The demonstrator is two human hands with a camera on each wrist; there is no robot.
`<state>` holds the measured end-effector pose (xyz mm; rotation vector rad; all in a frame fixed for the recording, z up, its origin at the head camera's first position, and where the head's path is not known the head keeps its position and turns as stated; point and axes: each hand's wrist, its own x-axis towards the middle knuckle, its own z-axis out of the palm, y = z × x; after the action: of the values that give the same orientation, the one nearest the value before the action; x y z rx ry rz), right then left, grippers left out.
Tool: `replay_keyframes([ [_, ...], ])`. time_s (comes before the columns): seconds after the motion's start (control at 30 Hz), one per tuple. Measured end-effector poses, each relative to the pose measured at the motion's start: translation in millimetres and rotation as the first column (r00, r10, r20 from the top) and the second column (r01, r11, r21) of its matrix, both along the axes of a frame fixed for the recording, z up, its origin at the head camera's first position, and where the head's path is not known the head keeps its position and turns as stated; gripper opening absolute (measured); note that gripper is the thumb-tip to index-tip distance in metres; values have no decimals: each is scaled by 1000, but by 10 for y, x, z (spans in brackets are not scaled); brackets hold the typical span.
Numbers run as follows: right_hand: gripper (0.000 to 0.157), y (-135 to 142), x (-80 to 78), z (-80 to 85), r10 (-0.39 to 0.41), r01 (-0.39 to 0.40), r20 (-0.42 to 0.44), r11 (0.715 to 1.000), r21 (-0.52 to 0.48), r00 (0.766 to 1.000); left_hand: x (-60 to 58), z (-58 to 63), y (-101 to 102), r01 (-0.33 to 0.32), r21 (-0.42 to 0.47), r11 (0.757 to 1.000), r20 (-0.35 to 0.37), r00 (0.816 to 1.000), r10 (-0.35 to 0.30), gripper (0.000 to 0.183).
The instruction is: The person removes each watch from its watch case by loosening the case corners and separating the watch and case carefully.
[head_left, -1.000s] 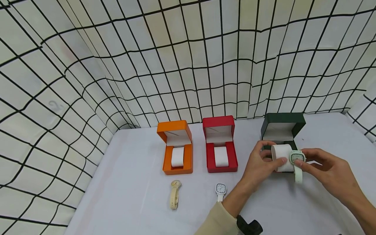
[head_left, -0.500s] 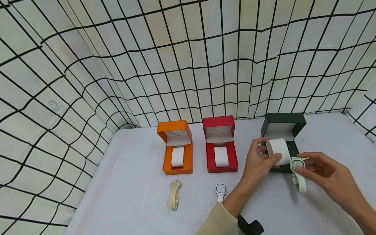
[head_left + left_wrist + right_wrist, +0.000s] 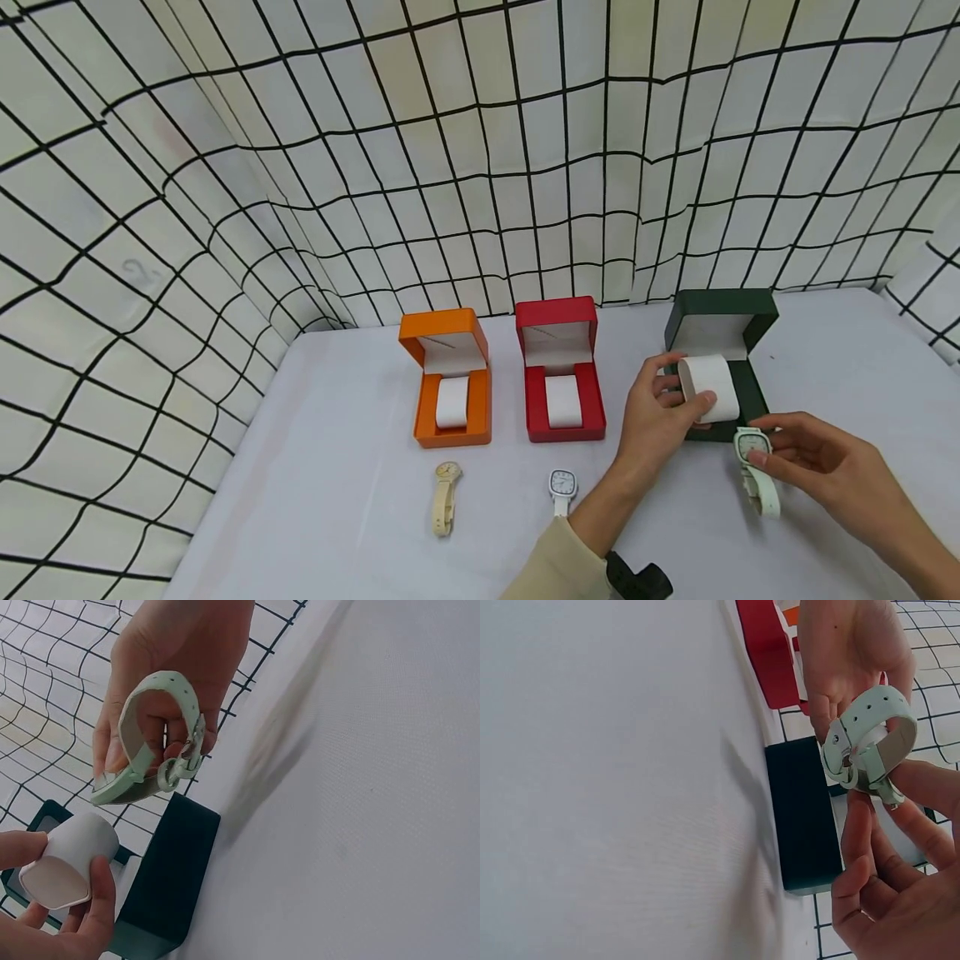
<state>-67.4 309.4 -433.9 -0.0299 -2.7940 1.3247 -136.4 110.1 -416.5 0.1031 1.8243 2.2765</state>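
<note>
My left hand (image 3: 660, 417) holds a white watch cushion (image 3: 711, 387) between thumb and fingers, over the base of the open dark green watch box (image 3: 750, 392). My right hand (image 3: 832, 467) pinches a pale green watch (image 3: 752, 446) by its square case, just in front of that box. The watch's strap (image 3: 180, 690) is buckled into a loop and hangs below the case in the head view. In the right wrist view the strap loop (image 3: 877, 720) shows its holes and buckle, and it hides the cushion in part.
An open orange watch box (image 3: 453, 433) and an open red watch box (image 3: 566, 433), each with a white cushion inside, stand left of the green one. A cream watch (image 3: 444, 500) and a white watch (image 3: 562, 490) lie before them. Black-lined grid walls (image 3: 465, 167) enclose the table.
The right hand has drawn the pale green watch away from the cushion, toward the front edge. The left hand has shifted the cushion slightly left and back over the green box.
</note>
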Motion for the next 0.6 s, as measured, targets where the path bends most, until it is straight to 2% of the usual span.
replay_keyframes([
  [0.3,43,28,34,-86,48,-53,121,998,42,991,2,-22,0,-8,-4,1000,-3,1000,8,52],
  [0.6,41,-20,76,-129,88,-97,175,994,44,981,10,-20,-7,-27,6,1000,-16,1000,27,51],
])
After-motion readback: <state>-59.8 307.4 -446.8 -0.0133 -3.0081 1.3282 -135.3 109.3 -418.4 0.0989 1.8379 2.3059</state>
